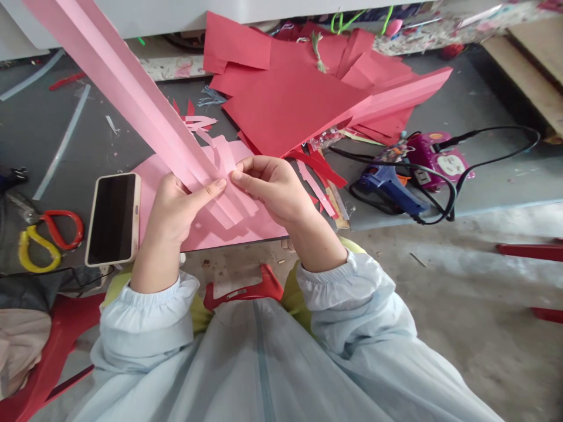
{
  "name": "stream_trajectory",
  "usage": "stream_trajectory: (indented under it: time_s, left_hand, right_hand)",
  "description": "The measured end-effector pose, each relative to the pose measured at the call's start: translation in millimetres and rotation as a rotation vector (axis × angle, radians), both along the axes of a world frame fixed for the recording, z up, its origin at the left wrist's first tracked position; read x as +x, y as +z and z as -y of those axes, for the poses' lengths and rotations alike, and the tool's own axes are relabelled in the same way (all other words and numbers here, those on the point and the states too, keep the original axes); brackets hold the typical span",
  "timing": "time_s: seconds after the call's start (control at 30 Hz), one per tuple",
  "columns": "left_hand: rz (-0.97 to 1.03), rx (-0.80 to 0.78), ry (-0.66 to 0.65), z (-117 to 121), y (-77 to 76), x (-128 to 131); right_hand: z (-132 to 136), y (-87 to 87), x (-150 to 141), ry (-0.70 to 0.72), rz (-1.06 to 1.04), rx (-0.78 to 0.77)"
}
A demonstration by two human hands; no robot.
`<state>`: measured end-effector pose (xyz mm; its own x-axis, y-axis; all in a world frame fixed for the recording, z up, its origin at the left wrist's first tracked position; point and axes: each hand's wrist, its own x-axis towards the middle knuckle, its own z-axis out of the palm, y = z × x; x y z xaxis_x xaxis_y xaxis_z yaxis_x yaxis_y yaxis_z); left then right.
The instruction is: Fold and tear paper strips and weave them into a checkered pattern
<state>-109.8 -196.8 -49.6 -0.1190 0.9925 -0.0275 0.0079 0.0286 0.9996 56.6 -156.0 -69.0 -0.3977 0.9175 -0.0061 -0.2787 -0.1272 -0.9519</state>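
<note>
A long folded strip of pink paper (pixel 145 108) slants from the top left down to my hands. My left hand (pixel 176 208) grips its lower part, the thumb pressed on top and the fingers hidden beneath. My right hand (pixel 272 187) pinches a smaller pink paper strip (pixel 225 153) against the long one, thumb and forefinger close to my left thumb. Creases run along the long strip's length. Below my hands lies a flat pink sheet (pixel 197 235) at the table's front edge.
Red paper sheets (pixel 285 105) are piled at the back. To the left lie a phone (pixel 113 217) and scissors (pixel 44 234) with red and yellow handles. On the right, a blue glue gun (pixel 391 187) and a purple power socket (pixel 440 161) trail black cable. Paper scraps (pixel 321 170) are scattered around.
</note>
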Motion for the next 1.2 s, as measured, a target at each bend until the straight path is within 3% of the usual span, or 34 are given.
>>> stream_trajectory:
  time_s: [0.13, 0.3, 0.53, 0.9, 1.2]
  left_hand:
    - [-0.012, 0.001, 0.014, 0, -0.5, -2]
    - [-0.028, -0.01, 0.038, 0, -0.4, -4]
    - [-0.004, -0.063, -0.055, 2, 1.7, 0]
    - [-0.033, -0.033, -0.03, 1, -0.9, -3]
    - [-0.015, -0.029, -0.017, 1, -0.5, -5]
  right_hand:
    - [-1, 2.3, 1, -0.007, -0.029, -0.003]
    - [-2, 4.0, 3, 0.082, 0.059, -0.037]
    - [-1, 3.4, 2, 0.047, 0.038, -0.026]
    - [-2, 7.4, 2, 0.027, 0.039, -0.011]
    - [-4, 7.9, 11, 0.135, 0.128, -0.01]
